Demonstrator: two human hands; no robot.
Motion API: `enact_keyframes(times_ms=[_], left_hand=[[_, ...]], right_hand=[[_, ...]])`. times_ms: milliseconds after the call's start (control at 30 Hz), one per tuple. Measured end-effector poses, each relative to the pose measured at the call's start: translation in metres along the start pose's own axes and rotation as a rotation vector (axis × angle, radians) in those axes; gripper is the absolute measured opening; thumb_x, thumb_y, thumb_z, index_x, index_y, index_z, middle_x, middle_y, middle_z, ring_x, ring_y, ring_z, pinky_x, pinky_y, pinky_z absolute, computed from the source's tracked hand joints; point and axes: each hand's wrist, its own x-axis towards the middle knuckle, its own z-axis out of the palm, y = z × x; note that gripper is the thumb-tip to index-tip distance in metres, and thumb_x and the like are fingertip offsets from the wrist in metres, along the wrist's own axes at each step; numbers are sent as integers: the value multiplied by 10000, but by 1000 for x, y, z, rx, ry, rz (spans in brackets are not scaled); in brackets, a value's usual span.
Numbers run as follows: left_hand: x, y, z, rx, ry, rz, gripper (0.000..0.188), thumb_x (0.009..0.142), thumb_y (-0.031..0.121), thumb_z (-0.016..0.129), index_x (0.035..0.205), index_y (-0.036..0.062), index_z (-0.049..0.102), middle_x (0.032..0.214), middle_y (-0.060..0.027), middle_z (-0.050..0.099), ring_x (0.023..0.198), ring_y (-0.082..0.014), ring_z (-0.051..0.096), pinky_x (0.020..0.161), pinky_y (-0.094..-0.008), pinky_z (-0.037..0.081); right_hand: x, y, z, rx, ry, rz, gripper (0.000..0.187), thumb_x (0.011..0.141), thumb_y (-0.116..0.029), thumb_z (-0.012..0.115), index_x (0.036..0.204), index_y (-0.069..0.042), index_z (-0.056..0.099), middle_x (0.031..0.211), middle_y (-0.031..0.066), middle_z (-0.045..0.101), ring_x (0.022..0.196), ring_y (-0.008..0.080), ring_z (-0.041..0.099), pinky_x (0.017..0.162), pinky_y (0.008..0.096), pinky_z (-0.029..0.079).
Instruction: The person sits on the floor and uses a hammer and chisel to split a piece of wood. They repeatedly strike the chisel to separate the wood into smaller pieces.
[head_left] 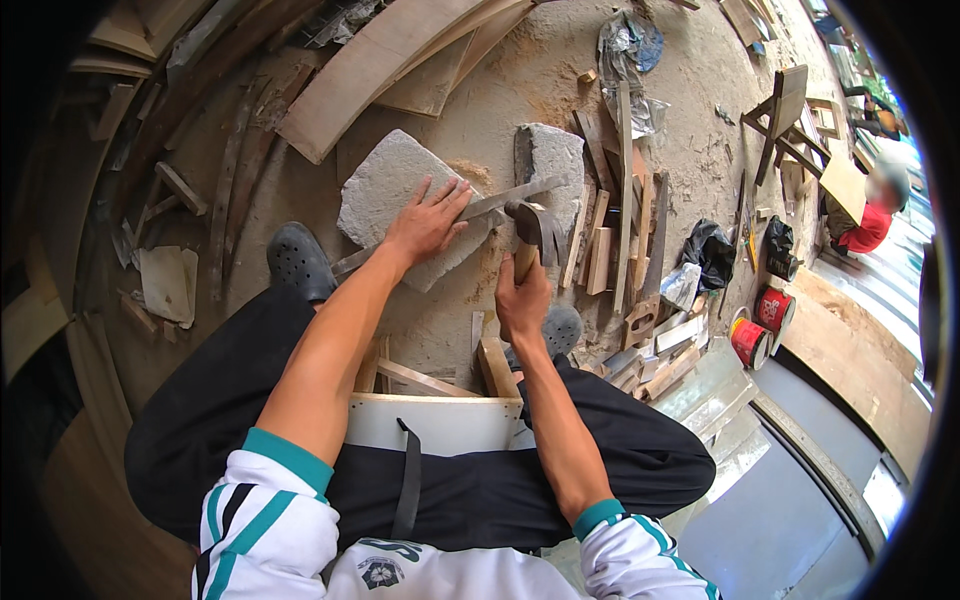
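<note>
A pale, rough concrete block (385, 180) lies on the ground in front of me, with a second upright-edged block (553, 160) to its right. A long, thin grey strip (520, 193), seemingly metal, lies across both. My left hand (430, 218) rests flat over the strip on the left block, fingers stretched and apart; the part of the strip beneath it is hidden. My right hand (523, 300) is wrapped round the wooden handle of a claw hammer (540, 235). The hammer's dark head is close to the strip, near the right block; whether they touch I cannot tell.
Wood offcuts (625, 200) and a handsaw (640, 322) lie to the right. Long boards (370, 75) fill the far left. Near my knees stands a white-sided wooden box (430, 420). Red tins (750, 338) and a black bag (708, 252) sit farther right, with a person in red (868, 228) beyond.
</note>
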Motion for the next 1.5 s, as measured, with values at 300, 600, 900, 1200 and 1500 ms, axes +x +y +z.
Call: enact_keyframes(times_ms=[300, 600, 900, 1200, 1500], left_hand=[[2, -5, -4, -81, -11, 10, 543, 995, 317, 531, 1460, 77, 383, 1529, -96, 423, 1426, -260, 377, 1196, -478, 247], [3, -3, -4, -78, -24, 19, 524, 996, 299, 530, 1448, 73, 395, 1520, -100, 433, 1427, -261, 373, 1194, -476, 253], [5, -4, -6, -106, -63, 4, 520, 1019, 341, 475, 1460, 79, 388, 1531, -89, 420, 1440, -241, 351, 1209, -443, 227], [8, -7, -8, -143, -76, 10, 523, 1026, 324, 467, 1473, 70, 375, 1542, -103, 401, 1446, -245, 340, 1210, -441, 235], [9, -11, -10, -168, -63, 19, 517, 1030, 319, 460, 1476, 73, 371, 1545, -106, 395, 1447, -252, 337, 1210, -442, 237]], right_hand=[[4, 1, 1, 88, -52, -17, 253, 947, -204, 622, 1044, 3, 513, 736, 297, 637, 704, 477, 656, 580, 484, 482], [-16, 27, 14, -70, -101, 95, 285, 961, -231, 591, 1089, 11, 511, 761, 308, 643, 742, 497, 656, 623, 484, 495], [-5, 10, 20, -17, -190, 150, 258, 949, -168, 625, 1111, 24, 563, 717, 240, 656, 649, 372, 693, 563, 428, 504], [-1, 14, 24, -39, -166, 115, 298, 964, -209, 591, 1141, 15, 506, 755, 299, 638, 748, 491, 657, 614, 487, 490], [-5, 26, 23, 78, -62, -26, 298, 951, -224, 606, 1072, 38, 532, 735, 293, 645, 752, 471, 669, 613, 471, 497]])
